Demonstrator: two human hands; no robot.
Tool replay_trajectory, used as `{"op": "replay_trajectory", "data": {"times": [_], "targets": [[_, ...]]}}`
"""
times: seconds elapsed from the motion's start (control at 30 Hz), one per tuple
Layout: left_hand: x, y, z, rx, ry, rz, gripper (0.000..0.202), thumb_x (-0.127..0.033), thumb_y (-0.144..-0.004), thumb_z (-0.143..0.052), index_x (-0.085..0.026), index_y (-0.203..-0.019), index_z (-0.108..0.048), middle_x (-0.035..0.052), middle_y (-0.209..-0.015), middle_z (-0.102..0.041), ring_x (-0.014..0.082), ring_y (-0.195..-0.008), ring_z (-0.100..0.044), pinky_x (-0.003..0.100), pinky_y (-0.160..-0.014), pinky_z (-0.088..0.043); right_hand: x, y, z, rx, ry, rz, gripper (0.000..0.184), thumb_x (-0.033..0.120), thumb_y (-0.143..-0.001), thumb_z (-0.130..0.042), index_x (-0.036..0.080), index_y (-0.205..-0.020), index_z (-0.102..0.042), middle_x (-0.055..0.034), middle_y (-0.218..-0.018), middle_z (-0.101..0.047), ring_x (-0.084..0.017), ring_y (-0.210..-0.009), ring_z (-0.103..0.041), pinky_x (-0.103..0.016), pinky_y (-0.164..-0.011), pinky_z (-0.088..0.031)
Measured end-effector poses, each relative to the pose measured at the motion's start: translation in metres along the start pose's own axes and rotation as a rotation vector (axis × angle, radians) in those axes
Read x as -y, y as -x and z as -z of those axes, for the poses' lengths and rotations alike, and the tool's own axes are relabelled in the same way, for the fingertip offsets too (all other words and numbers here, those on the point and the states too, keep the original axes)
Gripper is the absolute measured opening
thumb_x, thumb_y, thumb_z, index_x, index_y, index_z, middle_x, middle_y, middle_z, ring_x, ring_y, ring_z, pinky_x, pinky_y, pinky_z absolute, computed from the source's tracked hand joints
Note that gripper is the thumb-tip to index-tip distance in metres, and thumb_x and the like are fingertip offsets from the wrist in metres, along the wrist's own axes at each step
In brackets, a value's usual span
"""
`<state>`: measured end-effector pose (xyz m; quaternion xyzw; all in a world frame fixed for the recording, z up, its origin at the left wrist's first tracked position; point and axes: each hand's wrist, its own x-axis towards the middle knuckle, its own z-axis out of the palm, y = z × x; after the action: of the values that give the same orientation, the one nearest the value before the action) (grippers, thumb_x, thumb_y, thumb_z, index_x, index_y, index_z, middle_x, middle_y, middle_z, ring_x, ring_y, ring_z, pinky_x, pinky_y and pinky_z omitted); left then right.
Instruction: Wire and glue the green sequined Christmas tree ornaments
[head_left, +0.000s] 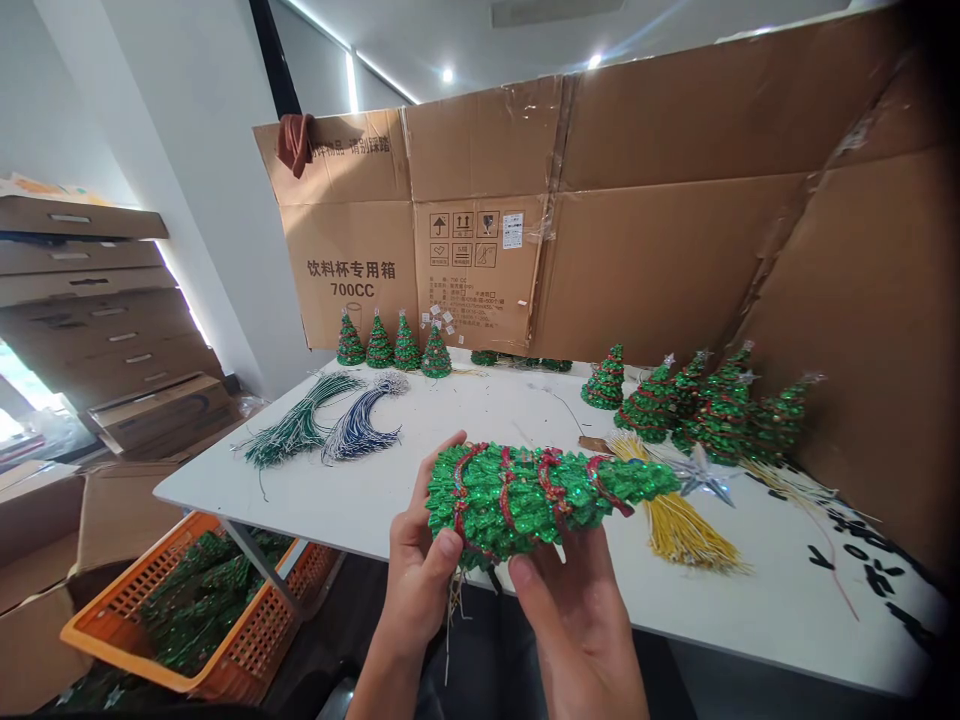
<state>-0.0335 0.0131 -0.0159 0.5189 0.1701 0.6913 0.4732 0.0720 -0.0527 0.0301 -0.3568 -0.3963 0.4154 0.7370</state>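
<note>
Tree (pixel 540 495) sideways between my hands; left hand (pixel 421 575) grips base; right hand (pixel 577 620) cradles underside, fingers loose.

The cardboard wall (pixel 637 230) behind the table (pixel 465 410) carries the print; on its left panel (pixel 351 230) stand big dark characters, 饮料杯专用箱, with 700CC under them; near the top edge a smaller line ends in 请别踩踏, its start hidden by a brown cloth (pixel 295 142); the next panel (pixel 472 170) shows six boxed handling signs, one with two upward arrows; a white sticker (pixel 513 230) and the fine print below are too small to read; black marks (pixel 862 560) on the table's right end cannot be made out.
</note>
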Motion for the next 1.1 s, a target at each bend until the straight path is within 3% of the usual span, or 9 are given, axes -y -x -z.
{"op": "replay_trajectory", "data": {"times": [0.23, 0.43, 0.57, 0.77, 0.9, 1.1], "targets": [[-0.001, 0.001, -0.001, -0.020, 0.020, 0.003, 0.033, -0.057, -0.096, -0.077, -0.028, -0.108, -0.088, 0.0068, -0.170, -0.053, 0.0422, -0.158, -0.048, 0.057, -0.131, -0.040, 0.003, 0.000, 0.001, 0.009, 0.000, -0.003, 0.083, 0.039, -0.097, -0.078, 0.050, -0.168, -0.037, -0.0042, -0.172, -0.050, -0.031, -0.141, -0.063, -0.051, -0.119, -0.051], [0.004, 0.001, -0.002, -0.009, -0.058, 0.037, 0.044, -0.060, -0.099, -0.071, -0.025, -0.120, -0.085, 0.0092, -0.174, -0.048, 0.0427, -0.158, -0.047, 0.055, -0.130, -0.043, 0.001, -0.002, -0.003, -0.025, -0.026, -0.011, 0.089, 0.043, -0.096, -0.079, 0.049, -0.171, -0.031, -0.0044, -0.173, -0.048, -0.030, -0.142, -0.063, -0.048, -0.119, -0.052], [0.006, -0.001, -0.002, -0.007, -0.108, 0.039, 0.040, -0.057, -0.102, -0.068, -0.024, -0.118, -0.085, 0.0102, -0.173, -0.049, 0.0416, -0.158, -0.046, 0.054, -0.131, -0.041, -0.004, -0.005, -0.002, -0.048, -0.041, -0.036, 0.084, 0.043, -0.097, -0.079, 0.043, -0.170, -0.037, -0.0066, -0.171, -0.052, -0.029, -0.143, -0.063, -0.046, -0.118, -0.054], [-0.011, -0.006, 0.000, 0.132, -0.082, 0.075, 0.046, -0.064, -0.094, -0.075, -0.027, -0.118, -0.085, 0.0092, -0.174, -0.045, 0.0443, -0.160, -0.043, 0.056, -0.131, -0.040, -0.007, -0.007, 0.004, -0.056, -0.013, -0.027, 0.083, 0.042, -0.096, -0.081, 0.045, -0.168, -0.040, -0.0026, -0.176, -0.045, -0.024, -0.139, -0.066, -0.034, -0.111, -0.057], [-0.019, -0.009, 0.000, 0.146, -0.135, 0.041, 0.036, -0.053, -0.093, -0.081, -0.027, -0.117, -0.085, 0.0097, -0.173, -0.045, 0.0434, -0.164, -0.034, 0.056, -0.132, -0.038, -0.004, -0.004, 0.002, -0.056, -0.023, -0.052, 0.070, 0.041, -0.100, -0.076, 0.041, -0.164, -0.048, -0.0051, -0.174, -0.048, -0.028, -0.146, -0.061, -0.042, -0.117, -0.055], [-0.013, -0.007, 0.001, 0.167, -0.208, -0.058, 0.023, -0.039, -0.088, -0.089, -0.029, -0.109, -0.087, 0.0080, -0.174, -0.043, 0.0423, -0.158, -0.042, 0.058, -0.130, -0.038, -0.005, -0.005, 0.008, -0.002, -0.135, -0.094, 0.072, 0.040, -0.097, -0.075, 0.048, -0.162, -0.046, -0.0031, -0.169, -0.054, -0.034, -0.155, -0.052, -0.059, -0.122, -0.048]]}}
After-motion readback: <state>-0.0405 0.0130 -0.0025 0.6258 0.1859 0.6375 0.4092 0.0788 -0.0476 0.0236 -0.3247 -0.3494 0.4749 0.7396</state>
